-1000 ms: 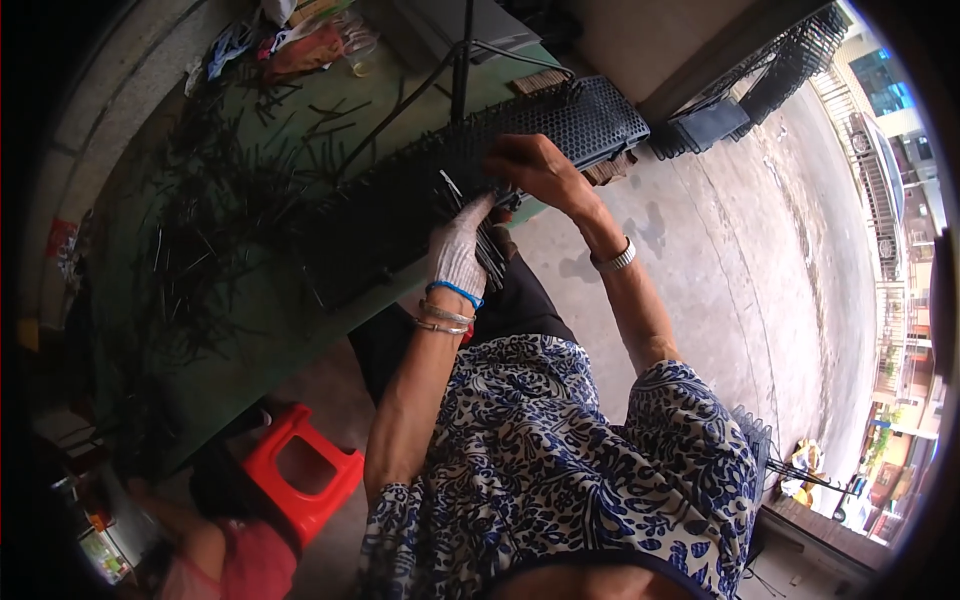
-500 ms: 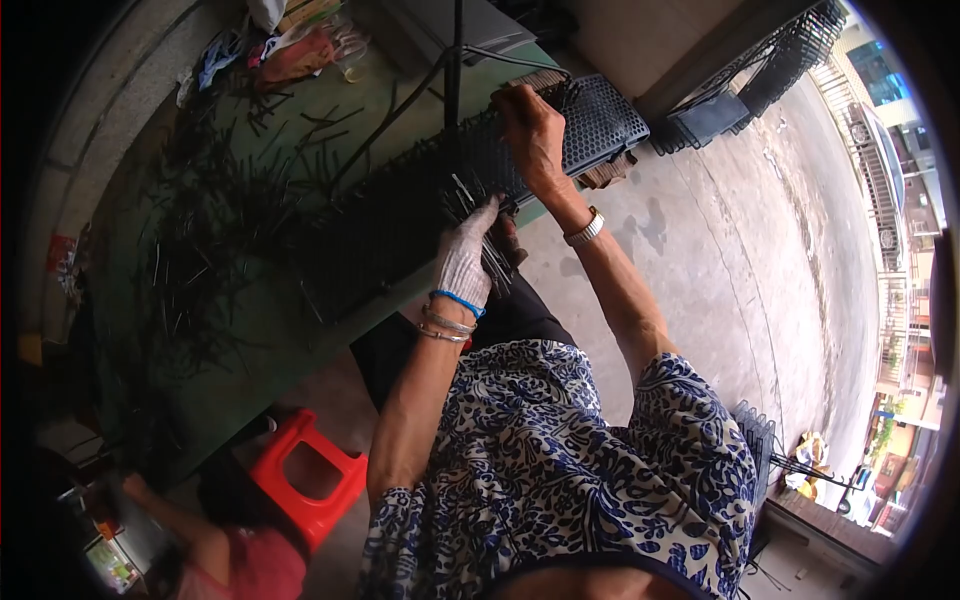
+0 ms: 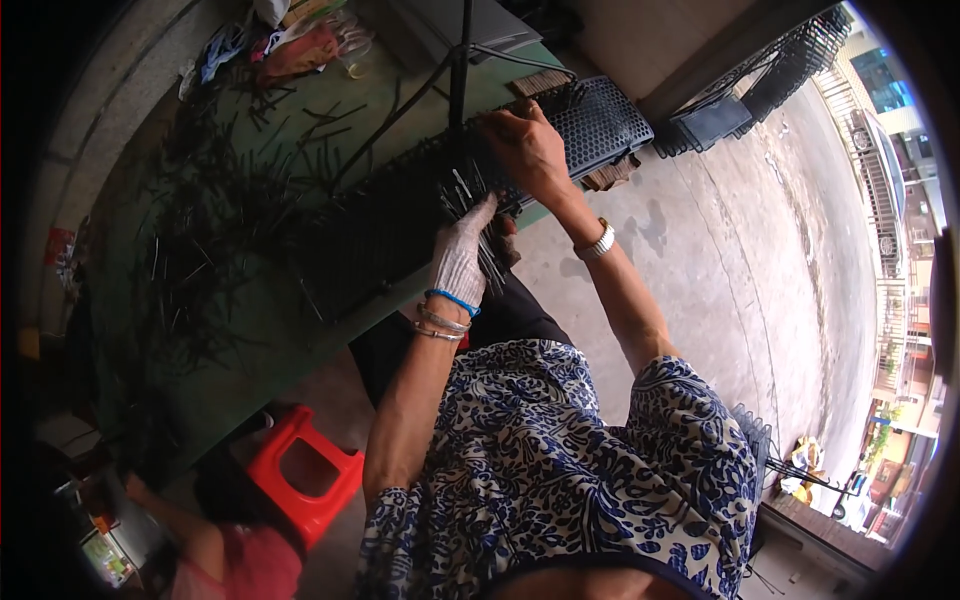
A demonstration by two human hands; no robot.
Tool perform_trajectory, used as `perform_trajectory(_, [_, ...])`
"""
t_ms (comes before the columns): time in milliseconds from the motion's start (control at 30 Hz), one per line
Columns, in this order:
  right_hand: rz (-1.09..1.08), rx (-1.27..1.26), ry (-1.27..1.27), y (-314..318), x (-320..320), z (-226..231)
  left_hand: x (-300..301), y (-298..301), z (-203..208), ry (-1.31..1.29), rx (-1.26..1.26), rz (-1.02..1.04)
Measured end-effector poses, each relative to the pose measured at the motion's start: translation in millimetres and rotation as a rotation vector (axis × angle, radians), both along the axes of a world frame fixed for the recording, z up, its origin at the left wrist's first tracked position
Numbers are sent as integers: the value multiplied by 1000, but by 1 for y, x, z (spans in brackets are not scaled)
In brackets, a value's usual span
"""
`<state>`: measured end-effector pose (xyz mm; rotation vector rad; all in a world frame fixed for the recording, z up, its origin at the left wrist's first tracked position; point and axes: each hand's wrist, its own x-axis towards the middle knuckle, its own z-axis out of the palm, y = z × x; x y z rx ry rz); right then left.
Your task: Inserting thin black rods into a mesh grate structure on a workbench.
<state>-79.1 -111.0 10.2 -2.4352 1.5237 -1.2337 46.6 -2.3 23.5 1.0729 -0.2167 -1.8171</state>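
My left hand [image 3: 462, 250], in a pale knitted glove, is closed around a bundle of thin dark strips [image 3: 493, 262] that stick out on both sides of it. It sits at the near edge of a long black panel [image 3: 605, 122] with rows of small holes. Above the panel, just beyond the left hand, is my bare right hand [image 3: 530, 150]. Its fingers are curled together in a pinch near the panel's far edge; whatever lies between the fingertips is hidden. Much of the panel's left part is too dark to make out.
Many loose dark strips [image 3: 205, 250] lie scattered over the green table [image 3: 235, 395]. A dark upright pole [image 3: 460, 70] with bent cables stands behind the panel. A red stool [image 3: 305, 475] and another person in a red top [image 3: 240, 565] are at lower left.
My right hand has moved a little left and toward me along the panel. My left hand keeps the bundle and has barely shifted.
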Motion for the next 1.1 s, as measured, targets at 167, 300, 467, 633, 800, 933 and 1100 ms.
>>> perform_trajectory(167, [377,801,-319,28,-14,36,0,4,2,-74,-48,1])
perform_trajectory(300, [485,833,-549,22,-25,28,-6,3,2,-109,-69,-28])
perform_trajectory(467, [116,362,-327,7,-20,33,-4,-1,-5,-75,43,2])
perform_trajectory(633, [25,-125,-222,-18,-11,11,-11,-3,6,-68,42,-62])
perform_trajectory(800, [2,109,-76,-19,-1,2,-8,-4,-2,-65,33,-120])
perform_trajectory(933, [-2,149,124,-19,4,10,-7,-5,-5,-29,53,-148])
perform_trajectory(1100, [-58,191,81,-17,0,-2,-8,-5,-10,-12,36,-163])
